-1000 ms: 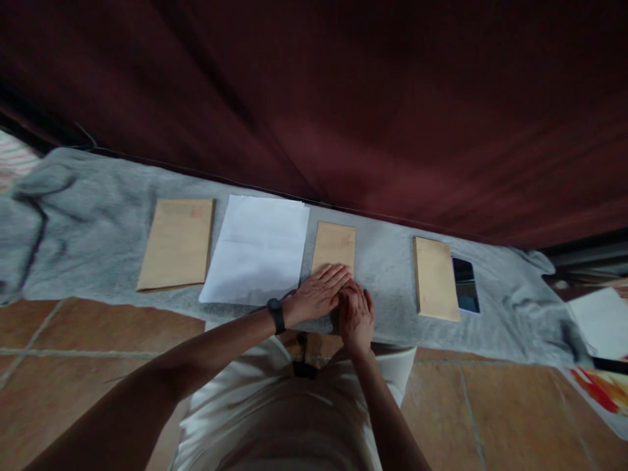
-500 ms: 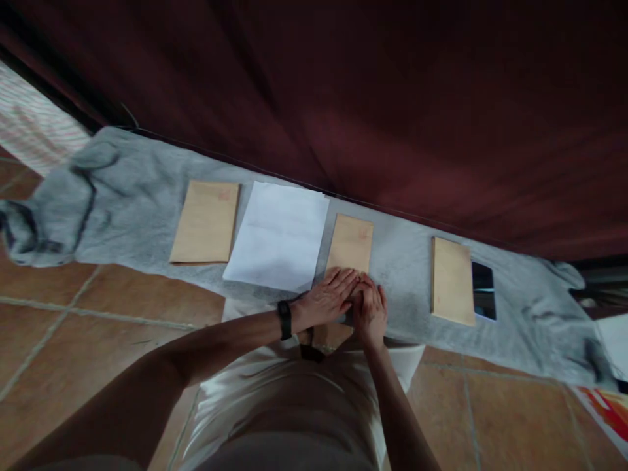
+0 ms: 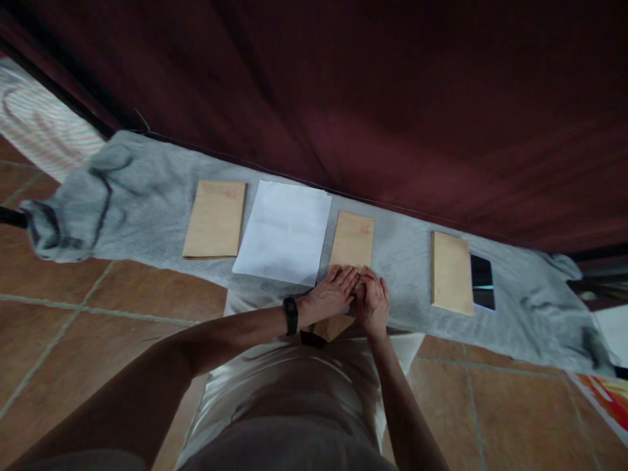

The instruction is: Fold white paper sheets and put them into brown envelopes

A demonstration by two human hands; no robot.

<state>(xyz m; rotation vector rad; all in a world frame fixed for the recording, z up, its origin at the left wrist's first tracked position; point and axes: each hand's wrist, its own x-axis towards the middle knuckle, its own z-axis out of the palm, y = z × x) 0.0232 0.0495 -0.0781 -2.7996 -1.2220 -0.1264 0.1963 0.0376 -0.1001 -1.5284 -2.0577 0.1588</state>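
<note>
Pressing down on the middle envelope (image 3: 351,243), both hands meet at its near end: the left hand (image 3: 330,296) lies flat with fingers stretched across the brown paper, and the right hand (image 3: 372,302) sits just beside it, fingers curled down onto the same near edge. Neither hand has closed around anything; they rest on top, palms down. That envelope lies on the grey cloth (image 3: 147,203), with its near end coming off the cloth's near edge above the white shirt (image 3: 289,386).

By the look of it, this is the flattening or creasing stage at the envelope's near end. A next move would call for firm, even pressure along that edge while the far part stays put on the cloth.

Now the count. 3 brown envelopes: this 1, the left envelope (image 3: 215,218) and the right envelope (image 3: 451,272). 1 white sheet (image 3: 284,230), between the left and middle envelopes. 1 dark phone (image 3: 482,281), touching the right envelope's right side. 1 black watch (image 3: 291,316) on the left wrist. Behind it all hangs a dark red curtain (image 3: 392,104), and tiled floor (image 3: 73,314) lies near.
</note>
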